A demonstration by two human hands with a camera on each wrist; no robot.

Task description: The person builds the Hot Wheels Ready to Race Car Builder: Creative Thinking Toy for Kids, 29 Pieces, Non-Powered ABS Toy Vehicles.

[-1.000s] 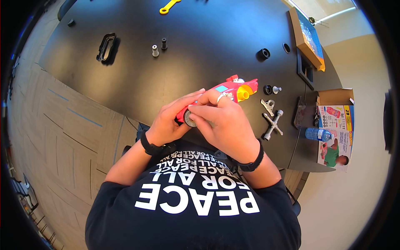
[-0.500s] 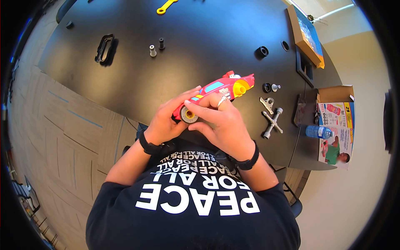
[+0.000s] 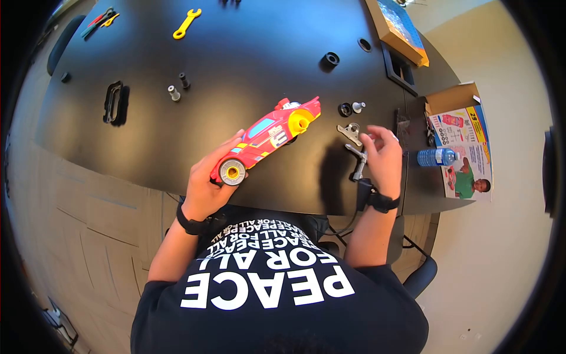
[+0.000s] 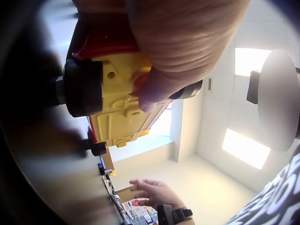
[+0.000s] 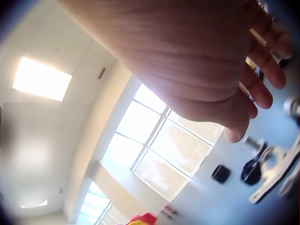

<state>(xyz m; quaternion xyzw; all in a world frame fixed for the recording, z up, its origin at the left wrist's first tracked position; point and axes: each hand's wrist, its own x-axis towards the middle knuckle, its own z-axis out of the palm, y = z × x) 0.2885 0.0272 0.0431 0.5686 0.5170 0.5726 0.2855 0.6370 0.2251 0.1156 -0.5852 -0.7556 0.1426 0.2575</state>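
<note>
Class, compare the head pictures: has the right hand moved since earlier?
Yes: the right hand has moved rightward, away from the toy car; it was left of the metal bracket, now right of it.

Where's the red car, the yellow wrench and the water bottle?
Red car (image 3: pixel 265 145), head view: on its side, near the 3.
Yellow wrench (image 3: pixel 187 24), head view: on its handle.
Water bottle (image 3: pixel 438 157), head view: around its middle.

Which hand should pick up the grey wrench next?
Probably the right hand: it looks empty and is close to the grey wrench. The left hand is farther away and busy holding the toy car.
</note>
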